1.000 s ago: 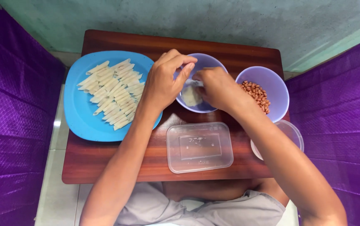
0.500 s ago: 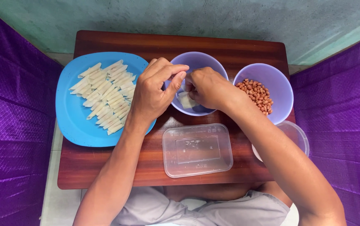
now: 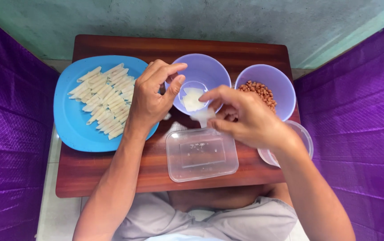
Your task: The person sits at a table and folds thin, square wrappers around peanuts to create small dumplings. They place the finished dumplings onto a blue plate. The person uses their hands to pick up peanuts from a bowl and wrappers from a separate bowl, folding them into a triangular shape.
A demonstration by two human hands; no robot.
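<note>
Pinch grip on the right hand (image 3: 250, 118): thumb and fingertips nearly closed on a thin white translucent wrapper sheet (image 3: 203, 116), held just above the table (image 3: 111, 178). Left hand (image 3: 152, 98) half open, thumb and index apart, nothing in it as far as I could tell; it hovered at the 9 o'clock rim of the middle lilac bowl (image 3: 201, 73).

Step, my read: a single sheet was being pulled off the stack of wrappers (image 3: 193, 99) in that bowl. Next move would call for a clean peel so only one sheet comes, left hand steadying the bowl or the stack.

Sheet looked limp, soft and slightly glossy, and drooped at its lower edge. It sat at 6 o'clock of the middle bowl, just off the far edge of the clear rectangular container (image 3: 201, 154).

Around it: blue plate (image 3: 69, 122) with pale rolled sticks (image 3: 105, 100) at 9 o'clock, second lilac bowl with peanuts (image 3: 260, 93) at 3 o'clock, a small clear round tub (image 3: 305, 138) partly hidden under the right wrist.
</note>
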